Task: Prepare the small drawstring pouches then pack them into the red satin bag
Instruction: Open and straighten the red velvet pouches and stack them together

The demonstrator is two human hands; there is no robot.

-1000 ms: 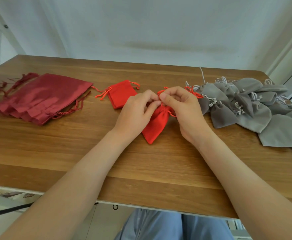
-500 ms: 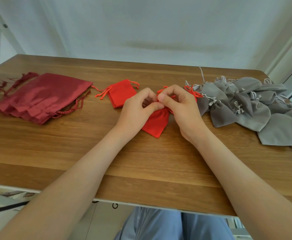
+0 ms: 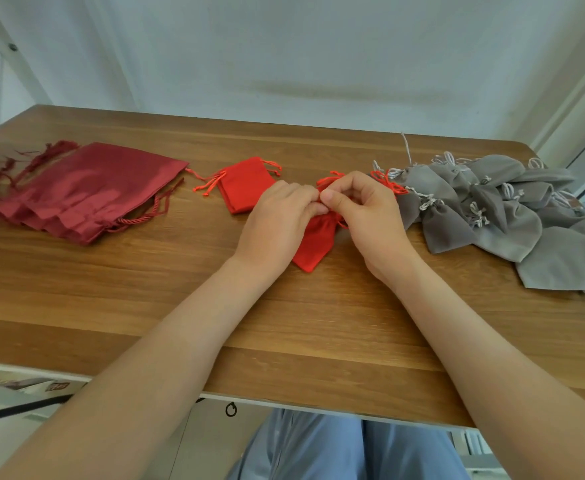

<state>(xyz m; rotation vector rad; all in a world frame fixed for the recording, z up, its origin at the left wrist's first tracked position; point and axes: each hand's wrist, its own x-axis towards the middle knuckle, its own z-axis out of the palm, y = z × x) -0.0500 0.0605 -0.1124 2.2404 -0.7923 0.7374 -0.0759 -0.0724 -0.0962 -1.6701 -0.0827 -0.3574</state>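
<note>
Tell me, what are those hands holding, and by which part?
The left grip and right grip both pinch the small bright-red fabric drawstring pouch at its gathered neck, beside the cords.

Bare wood runs along the near and far edges of the table [image 3: 318, 341]. The left is blocked by a stack of dark red bags [image 3: 86, 192], the right by a heap of grey pouches [image 3: 498, 216]; a flat red pouch [image 3: 246, 185] lies between, near the stack.

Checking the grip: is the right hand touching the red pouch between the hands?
Touching. In the head view the right hand pinches the gathered neck of the held red pouch.
</note>
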